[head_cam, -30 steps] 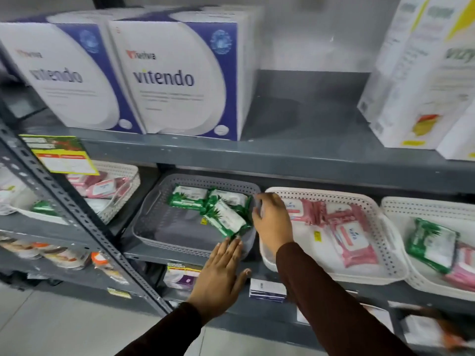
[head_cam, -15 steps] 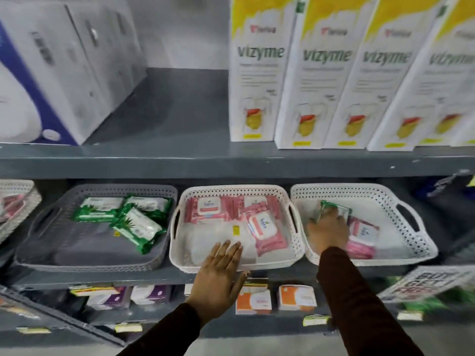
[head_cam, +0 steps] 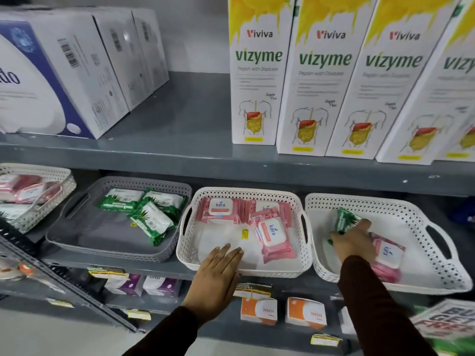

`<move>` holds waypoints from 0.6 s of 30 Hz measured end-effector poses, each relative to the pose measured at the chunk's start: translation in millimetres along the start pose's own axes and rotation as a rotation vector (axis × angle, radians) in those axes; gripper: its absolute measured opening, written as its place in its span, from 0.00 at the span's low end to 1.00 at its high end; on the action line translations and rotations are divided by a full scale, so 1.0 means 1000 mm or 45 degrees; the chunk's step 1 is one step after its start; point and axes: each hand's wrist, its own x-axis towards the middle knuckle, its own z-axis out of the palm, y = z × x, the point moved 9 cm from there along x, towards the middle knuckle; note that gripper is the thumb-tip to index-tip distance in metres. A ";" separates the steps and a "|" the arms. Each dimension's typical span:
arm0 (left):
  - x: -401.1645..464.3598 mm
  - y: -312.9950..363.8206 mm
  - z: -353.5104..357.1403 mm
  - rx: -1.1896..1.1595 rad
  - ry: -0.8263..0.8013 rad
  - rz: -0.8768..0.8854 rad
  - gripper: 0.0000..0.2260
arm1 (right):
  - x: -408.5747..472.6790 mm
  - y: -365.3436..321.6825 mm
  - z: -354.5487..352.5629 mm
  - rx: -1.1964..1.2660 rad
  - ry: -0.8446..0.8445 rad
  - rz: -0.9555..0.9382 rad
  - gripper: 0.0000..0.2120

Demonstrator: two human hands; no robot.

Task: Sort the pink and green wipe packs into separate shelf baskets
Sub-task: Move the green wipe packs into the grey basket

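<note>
A grey basket (head_cam: 77,240) on the middle shelf holds three green wipe packs (head_cam: 151,219). Beside it a white basket (head_cam: 187,253) holds pink wipe packs (head_cam: 272,232). Further right, a second white basket (head_cam: 437,242) holds pink packs (head_cam: 388,253) and a green wipe pack (head_cam: 344,219). My right hand (head_cam: 352,240) reaches into this basket and grips the green pack, which is tilted up. My left hand (head_cam: 218,273) rests flat, fingers apart, on the front rim of the middle white basket and holds nothing.
White-and-yellow Vizyme cartons (head_cam: 323,73) and white-and-blue boxes (head_cam: 64,73) stand on the shelf above. At far left another white basket (head_cam: 46,201) holds pink packs. Small orange and purple boxes (head_cam: 259,310) sit on the shelf below. A slanted grey upright (head_cam: 64,281) crosses the lower left.
My view swung right along the shelf. My right hand left the gap between the grey and white baskets, went into the far right basket and closed on the green pack. My left hand followed.
</note>
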 end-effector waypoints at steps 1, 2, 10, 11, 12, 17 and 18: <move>-0.003 -0.005 -0.003 -0.004 0.007 -0.025 0.20 | -0.002 -0.002 -0.004 0.042 0.037 -0.020 0.34; -0.006 -0.011 -0.006 -0.006 0.012 -0.049 0.20 | -0.006 -0.006 -0.010 0.079 0.082 -0.051 0.34; -0.025 -0.049 -0.021 0.013 -0.005 -0.131 0.22 | -0.093 -0.106 -0.034 0.508 0.179 -0.570 0.30; -0.025 -0.051 -0.021 0.012 -0.013 -0.133 0.22 | -0.104 -0.118 -0.029 0.527 0.137 -0.615 0.30; -0.026 -0.052 -0.021 0.008 -0.023 -0.132 0.22 | -0.116 -0.129 -0.023 0.531 0.096 -0.663 0.31; -0.035 -0.074 -0.031 0.062 -0.030 -0.178 0.23 | -0.175 -0.181 0.030 0.429 -0.120 -0.883 0.33; -0.041 -0.086 -0.038 0.090 -0.026 -0.211 0.23 | -0.189 -0.195 0.042 0.399 -0.158 -0.926 0.33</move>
